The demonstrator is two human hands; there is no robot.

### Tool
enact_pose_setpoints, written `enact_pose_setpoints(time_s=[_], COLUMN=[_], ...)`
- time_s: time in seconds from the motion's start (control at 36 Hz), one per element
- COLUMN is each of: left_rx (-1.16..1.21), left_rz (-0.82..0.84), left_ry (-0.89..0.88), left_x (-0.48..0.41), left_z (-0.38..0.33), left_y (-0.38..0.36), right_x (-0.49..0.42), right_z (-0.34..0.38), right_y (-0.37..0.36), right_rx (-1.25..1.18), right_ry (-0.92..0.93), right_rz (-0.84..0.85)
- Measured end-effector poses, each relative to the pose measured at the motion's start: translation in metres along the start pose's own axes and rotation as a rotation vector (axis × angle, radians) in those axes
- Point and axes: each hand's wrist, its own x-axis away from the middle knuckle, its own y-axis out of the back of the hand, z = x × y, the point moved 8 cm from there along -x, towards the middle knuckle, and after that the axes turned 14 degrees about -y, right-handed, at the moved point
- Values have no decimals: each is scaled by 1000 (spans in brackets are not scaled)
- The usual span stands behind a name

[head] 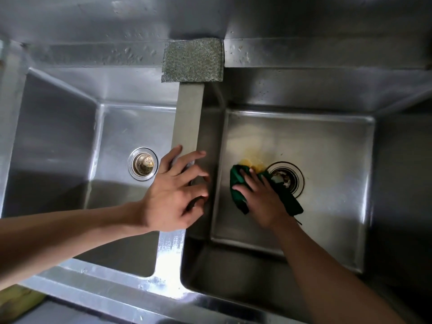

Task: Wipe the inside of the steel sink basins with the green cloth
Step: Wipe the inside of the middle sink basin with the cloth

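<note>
The cloth [236, 191] is pressed flat on the floor of the right basin [322, 213], just beside the drain [287, 179]. It is held down by the right hand [260, 201], whose fingers are laid out fairly straight on top of it; whether any cloth is pinched underneath cannot be seen. A yellow stain [252, 163] is touched by the far edge of the cloth. The left hand [173, 195] is rested on the divider [188, 118] between the basins, fingers spread wide and nothing held. A strainer [142, 163] is set in the left basin [58, 148]. A grey pad [192, 60] is laid at the far end of the divider.
</note>
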Motion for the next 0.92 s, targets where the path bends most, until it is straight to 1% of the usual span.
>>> enact_pose_setpoints(time_s=[0.08,0.11,0.19,0.25,0.36,0.44,0.53,0.58,0.64,0.72,0.75,0.83,0.92], left_rx=[-5,-2,-4,0,14,8,9,14,14,10,14,34,36], left_rz=[5,6,10,2,-11,-16,-21,-21,-19,-17,-17,-13,-7], left_ry=[2,3,7,7,6,7,9,8,5,5,5,5,9], left_x=[0,0,-1,-1,-1,0,-1,-1,-1,-2,-2,-2,-2], left_z=[0,0,0,-1,0,0,0,-1,-1,-1,-1,-1,0], left_y=[0,0,0,1,1,1,1,2,2,3,3,4,2], right_x=[4,10,31,35,4,-31,-55,-59,-51,-28,-23,-24,-50], right_z=[9,14,28,26,18,0,-21,-24,-15,5,6,3,-8], right_y=[-8,-14,-38,-43,-13,19,47,53,43,10,3,8,32], right_rx=[-12,4,102,136,73,60,-20,-60,-48,28,52,87,83], right_ry=[-88,-75,90,116,23,-89,-268,-320,-240,31,85,132,79], right_rz=[-44,-46,19,23,-111,-163,-196,-195,-170,-79,-56,-54,-61])
